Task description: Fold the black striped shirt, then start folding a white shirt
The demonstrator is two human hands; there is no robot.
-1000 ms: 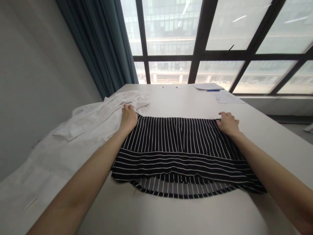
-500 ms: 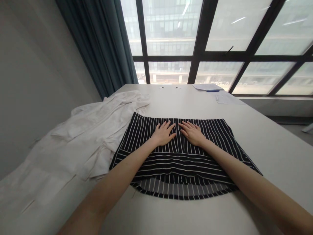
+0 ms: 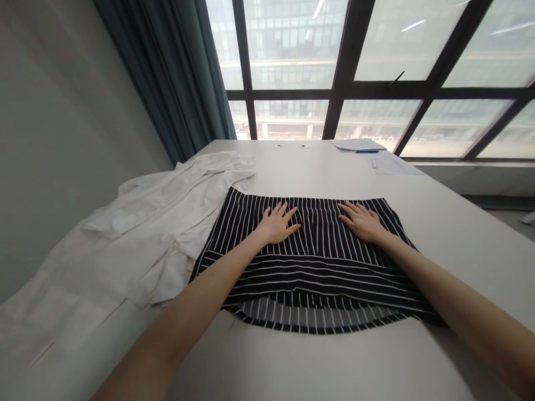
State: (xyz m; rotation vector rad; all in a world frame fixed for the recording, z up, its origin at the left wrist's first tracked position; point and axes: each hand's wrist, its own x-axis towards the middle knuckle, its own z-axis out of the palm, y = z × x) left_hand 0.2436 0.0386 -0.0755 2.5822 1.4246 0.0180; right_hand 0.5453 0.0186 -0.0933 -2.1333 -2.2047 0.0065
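A black garment with thin white stripes (image 3: 309,267) lies folded flat on the white table (image 3: 317,367) in front of me. My left hand (image 3: 276,223) rests flat on its upper middle, fingers spread. My right hand (image 3: 363,220) lies flat on the cloth further right, near the far right corner, fingers apart. Neither hand grips anything. The near hem of the garment curves up and shows its paler inside.
A rumpled white shirt (image 3: 137,223) lies on the table to the left, touching the striped garment's left edge. Papers (image 3: 355,144) and a blue pen (image 3: 366,151) lie at the far right edge below the window. A dark curtain (image 3: 175,78) hangs at the far left.
Both hands left the garment's far corners and came together flat at its middle. Since then my right hand has slid to the right across the cloth; my left hand has stayed almost in place.
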